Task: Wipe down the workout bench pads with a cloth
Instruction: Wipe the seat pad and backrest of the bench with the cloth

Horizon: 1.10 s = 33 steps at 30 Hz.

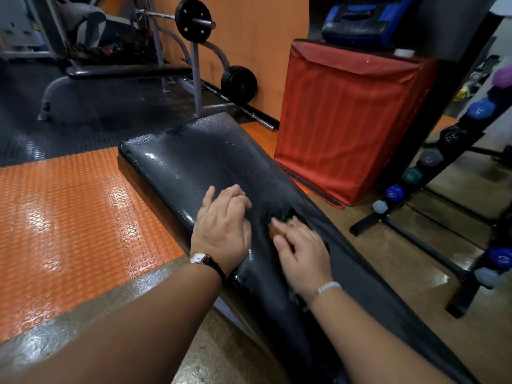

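Note:
The black workout bench pad runs from the middle of the view down to the lower right, its surface wet with droplets. My left hand, with a watch on its wrist, rests on the pad's left edge with its fingers loosely curled and nothing in it. My right hand lies palm down on the pad, blurred, pressing a dark cloth. The cloth bunches out beyond the fingertips. A small orange patch shows at the fingertips, and I cannot tell what it is.
An orange studded floor mat lies left of the bench. A red fabric-covered box stands close on the right, with a dumbbell rack beyond it. Another bench with a barbell and weight plates stands at the back.

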{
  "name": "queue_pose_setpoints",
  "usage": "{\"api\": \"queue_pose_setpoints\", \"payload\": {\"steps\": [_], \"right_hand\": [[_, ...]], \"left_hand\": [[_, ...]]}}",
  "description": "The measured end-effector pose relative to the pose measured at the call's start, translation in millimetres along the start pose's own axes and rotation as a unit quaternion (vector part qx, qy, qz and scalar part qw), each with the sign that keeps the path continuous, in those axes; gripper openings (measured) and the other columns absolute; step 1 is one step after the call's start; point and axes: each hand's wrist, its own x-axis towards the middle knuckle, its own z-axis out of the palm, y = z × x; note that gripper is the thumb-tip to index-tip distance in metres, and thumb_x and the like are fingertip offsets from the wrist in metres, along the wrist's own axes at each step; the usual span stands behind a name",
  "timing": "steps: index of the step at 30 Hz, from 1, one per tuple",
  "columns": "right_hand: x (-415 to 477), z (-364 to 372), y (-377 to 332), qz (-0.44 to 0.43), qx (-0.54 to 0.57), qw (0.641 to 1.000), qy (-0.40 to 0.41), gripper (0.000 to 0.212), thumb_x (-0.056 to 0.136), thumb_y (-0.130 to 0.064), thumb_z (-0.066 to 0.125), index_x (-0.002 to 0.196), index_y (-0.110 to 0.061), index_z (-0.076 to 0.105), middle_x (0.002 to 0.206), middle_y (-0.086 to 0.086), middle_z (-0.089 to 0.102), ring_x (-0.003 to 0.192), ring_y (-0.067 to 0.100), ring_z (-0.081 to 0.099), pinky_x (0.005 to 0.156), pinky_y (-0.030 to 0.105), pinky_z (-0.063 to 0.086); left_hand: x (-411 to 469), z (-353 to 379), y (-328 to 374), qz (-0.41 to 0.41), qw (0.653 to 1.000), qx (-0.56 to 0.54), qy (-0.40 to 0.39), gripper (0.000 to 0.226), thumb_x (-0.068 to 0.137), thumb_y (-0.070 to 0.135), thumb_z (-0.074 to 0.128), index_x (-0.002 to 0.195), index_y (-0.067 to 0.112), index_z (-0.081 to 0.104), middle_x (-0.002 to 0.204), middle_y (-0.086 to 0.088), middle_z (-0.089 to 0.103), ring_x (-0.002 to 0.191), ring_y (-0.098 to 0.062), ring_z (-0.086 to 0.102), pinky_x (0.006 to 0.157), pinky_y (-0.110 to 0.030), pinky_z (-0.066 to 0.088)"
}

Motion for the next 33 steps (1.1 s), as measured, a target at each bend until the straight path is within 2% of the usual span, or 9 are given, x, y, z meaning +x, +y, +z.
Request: {"api": "queue_pose_setpoints", "payload": {"steps": [3,8,9,15,17,22,26,29,33], "right_hand": [[-19.1,-12.3,26.1,-0.021,-0.023,0.999,0.013,0.042,0.086,-0.042,0.038,0.121,-0.032,0.058,0.123,0.002,0.062,0.125,0.016,0.047,0.102,0.028,0.029],[34.0,-19.0,45.9,0.205,-0.017,0.978,0.031,0.036,0.093,-0.030,0.044,0.129,-0.030,0.053,0.134,0.001,0.053,0.124,0.021,0.046,0.101,0.030,0.034],[41.7,-14.7,36.0,0.199,-0.020,0.979,0.029,0.036,0.093,-0.030,0.045,0.128,-0.029,0.053,0.133,0.000,0.054,0.123,0.021,0.047,0.100,0.029,0.034],[-19.1,-4.0,0.9,-0.027,-0.012,0.999,-0.012,0.046,0.085,-0.045,0.035,0.124,-0.033,0.057,0.128,0.003,0.059,0.127,0.015,0.045,0.104,0.029,0.027],[-24.0,-12.9,22.2,-0.016,-0.020,1.000,-0.018,0.045,0.085,-0.045,0.036,0.125,-0.035,0.054,0.130,0.002,0.057,0.129,0.013,0.042,0.104,0.026,0.024],[24.1,-8.4,22.1,0.151,-0.041,0.987,0.031,0.039,0.093,-0.027,0.046,0.131,-0.027,0.050,0.140,0.005,0.047,0.134,0.017,0.035,0.110,0.031,0.026],[-0.9,11.2,-24.5,0.001,-0.036,0.999,0.005,0.044,0.088,-0.040,0.036,0.127,-0.030,0.054,0.130,0.004,0.057,0.129,0.020,0.044,0.108,0.039,0.031],[-32.3,9.2,-18.8,-0.074,-0.055,0.995,0.025,0.041,0.089,-0.040,0.037,0.125,-0.033,0.055,0.123,-0.001,0.061,0.125,0.016,0.047,0.106,0.036,0.031],[-13.1,4.4,4.6,-0.015,-0.057,0.998,0.035,0.043,0.087,-0.040,0.036,0.127,-0.034,0.053,0.129,0.001,0.057,0.129,0.018,0.043,0.108,0.043,0.031]], "left_hand": [[-0.1,0.8,-0.7,-0.001,1.000,-0.006,0.003,0.022,0.074,0.010,0.040,0.092,0.018,0.047,0.105,-0.004,0.061,0.108,-0.013,0.052,0.114,-0.035,0.018],[0.4,1.2,0.1,-0.005,1.000,-0.001,-0.004,0.023,0.074,0.010,0.038,0.093,0.021,0.044,0.104,-0.003,0.062,0.109,-0.011,0.050,0.115,-0.033,0.015],[0.4,1.2,0.3,-0.006,1.000,-0.001,-0.005,0.023,0.073,0.010,0.038,0.092,0.021,0.044,0.103,-0.003,0.062,0.109,-0.011,0.050,0.115,-0.032,0.014],[-1.4,1.2,-1.7,-0.004,1.000,0.003,-0.007,0.022,0.074,0.010,0.040,0.093,0.020,0.044,0.106,-0.003,0.062,0.110,-0.011,0.051,0.115,-0.034,0.016],[-1.4,1.6,-1.4,-0.004,1.000,0.001,-0.004,0.022,0.074,0.009,0.040,0.093,0.020,0.045,0.106,-0.003,0.062,0.110,-0.012,0.050,0.115,-0.033,0.015],[0.0,1.6,0.7,-0.005,1.000,0.000,-0.002,0.022,0.073,0.010,0.039,0.092,0.021,0.044,0.103,-0.002,0.061,0.108,-0.012,0.050,0.113,-0.037,0.019],[-0.3,0.2,0.2,0.000,1.000,0.001,-0.001,0.021,0.073,0.012,0.040,0.092,0.021,0.043,0.103,-0.004,0.062,0.107,-0.013,0.051,0.112,-0.036,0.019],[-0.4,0.3,-0.9,0.002,1.000,-0.003,-0.001,0.022,0.073,0.011,0.040,0.092,0.020,0.043,0.103,-0.004,0.062,0.106,-0.012,0.051,0.112,-0.036,0.020],[-0.5,0.7,-0.1,-0.001,1.000,-0.007,-0.002,0.023,0.073,0.011,0.039,0.092,0.021,0.043,0.103,-0.001,0.061,0.105,-0.011,0.050,0.113,-0.036,0.019]]}}
